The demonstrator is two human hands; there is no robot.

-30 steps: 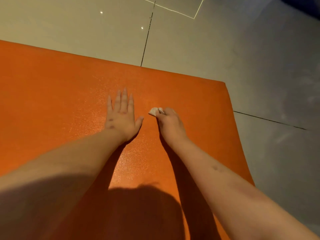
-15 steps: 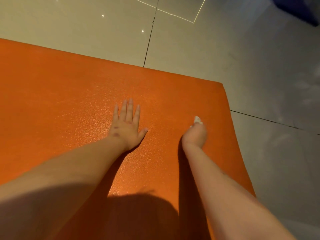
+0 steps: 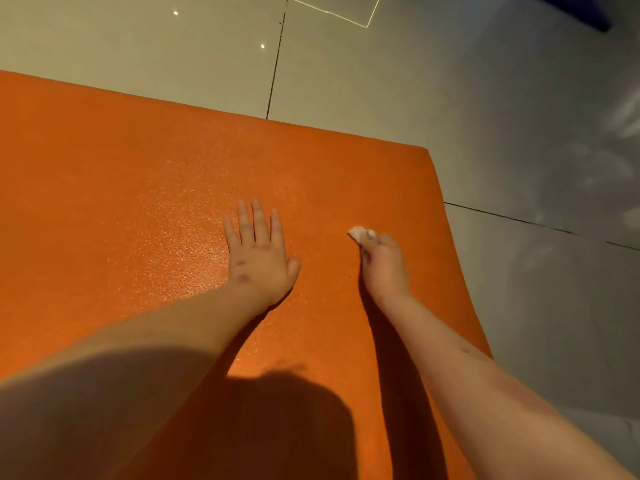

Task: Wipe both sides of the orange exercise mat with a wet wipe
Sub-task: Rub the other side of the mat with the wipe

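The orange exercise mat point(image 3: 138, 202) lies flat on the floor and fills the left and middle of the view. My left hand point(image 3: 258, 258) rests flat on it with fingers straight and spread. To its right, my right hand point(image 3: 382, 265) grips a small bunched white wet wipe point(image 3: 360, 233) and presses it onto the mat, a short way in from the mat's right edge. Only the tip of the wipe shows past my fingers.
Glossy grey floor tiles point(image 3: 519, 116) with dark grout lines surround the mat at the back and right. A dark blue object point(image 3: 585, 8) sits at the top right corner. My shadow falls on the near part of the mat.
My right hand slid the wipe to the right across the mat, away from my left hand, then back a little toward the left. My left hand stayed flat on the mat.
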